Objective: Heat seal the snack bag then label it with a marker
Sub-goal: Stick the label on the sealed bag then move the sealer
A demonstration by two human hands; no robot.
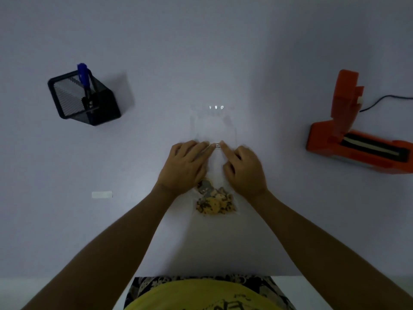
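Note:
A clear snack bag [213, 126] lies flat on the white table, its open end pointing away from me, with cookies [214, 203] gathered at its near end. My left hand [186, 166] and my right hand [244, 170] press palm-down on the bag's middle, fingers spread, fingertips almost meeting. An orange heat sealer [355, 133] stands at the right with its lid raised. A blue marker [84, 80] stands in a black mesh pen holder [83, 98] at the left.
A small white label strip [102, 194] lies on the table at the left, nearer to me. A dark cord [384, 100] runs from the sealer to the right edge. The table's front edge is close to my body.

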